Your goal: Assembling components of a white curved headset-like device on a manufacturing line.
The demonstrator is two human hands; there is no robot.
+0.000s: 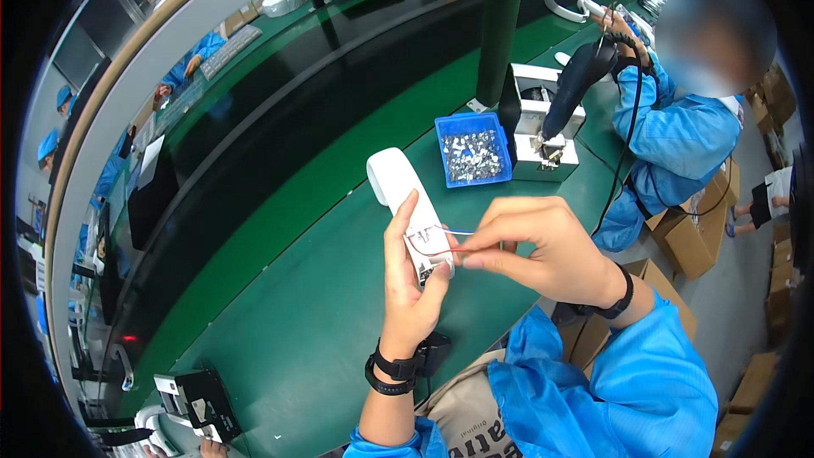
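L hand (405, 293) holds a long, curved, white plastic housing (414, 203) btwn fingers (along its L edge) & thumb (at its lower end). Thin red wire (443, 252) & thin blue wire (456, 231) run from it to the R. Beyond: rectangular blue plastic bin (480, 182) w/ small metallic pcs (472, 155). R hand (543, 250), just beside housing's lower end: thumb & forefinger tips pinch red wire; whether blue wire too, can't tell.
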